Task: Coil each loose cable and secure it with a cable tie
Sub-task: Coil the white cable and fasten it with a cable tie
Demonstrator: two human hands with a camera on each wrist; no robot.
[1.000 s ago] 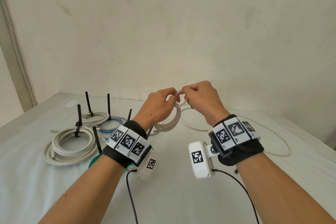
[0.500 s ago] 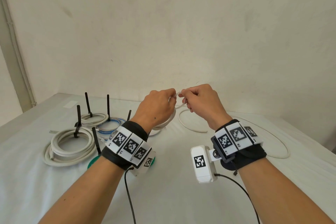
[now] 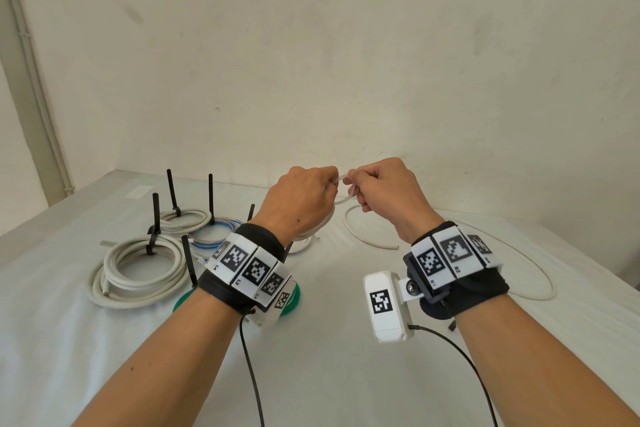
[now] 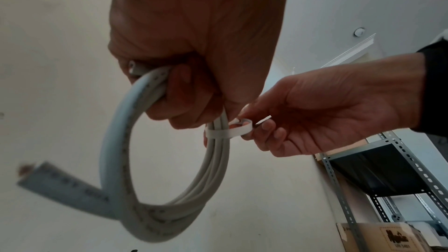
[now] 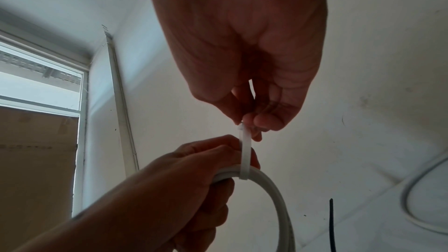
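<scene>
My left hand (image 3: pixel 298 201) grips a coiled white cable (image 4: pixel 116 160) held up above the table; the coil (image 5: pixel 278 194) hangs below the fist. A white cable tie (image 4: pixel 230 131) is looped round the strands just beside my left fingers. My right hand (image 3: pixel 381 191) pinches the tie (image 5: pixel 244 152) between thumb and fingertips at the loop's far end. In the head view only a short white piece of the tie (image 3: pixel 341 178) shows between the two fists, and the coil (image 3: pixel 322 222) is mostly hidden behind my left hand.
Several coiled cables with upright black ties (image 3: pixel 138 263) lie at the left of the white table (image 3: pixel 329 340). A green coil (image 3: pixel 294 302) sits under my left wrist. A long loose white cable (image 3: pixel 533 288) curves across the right side. A wall stands close behind.
Both hands have stayed together above the table and dropped slightly in view. The coil has swung further behind my left hand. Grips are unchanged.
</scene>
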